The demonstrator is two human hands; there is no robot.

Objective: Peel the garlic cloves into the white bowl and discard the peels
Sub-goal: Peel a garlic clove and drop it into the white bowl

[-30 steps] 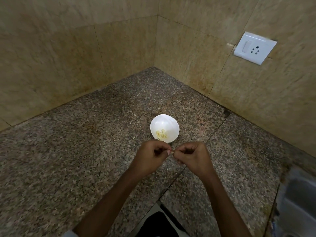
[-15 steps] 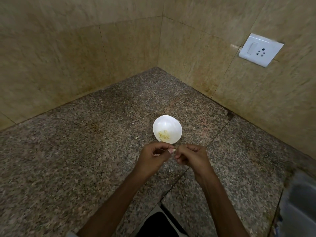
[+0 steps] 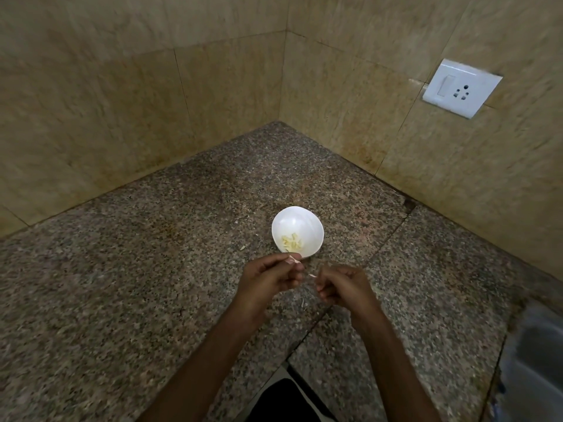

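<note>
On the granite counter (image 3: 128,269), in the corner of the tiled walls, the work is in progress.

1. The left hand (image 3: 268,278) is at 7 o'clock from the white bowl (image 3: 315,231), and the right hand (image 3: 344,287) is at 5 o'clock. Both are just short of the bowl's near rim.
2. The bowl stands near the middle of the counter and holds a small heap of peeled cloves (image 3: 292,242).
3. The left fingertips pinch a garlic clove (image 3: 295,257) at the bowl's 6 o'clock rim. How much skin remains on it cannot be determined.
4. The curled right fingers pinch a thin strip of peel (image 3: 311,275), which is apart from the clove.

Probable faults:
- The clove is small and held only at the tips. A loose pinch is likely to drop it on the counter short of the rim.
- The peel is light and close to the bowl. If it is released here, it may drift in among the peeled cloves.
- A scrap (image 3: 242,247) lies at the bowl's 8 o'clock, so more litter is probable.
</note>
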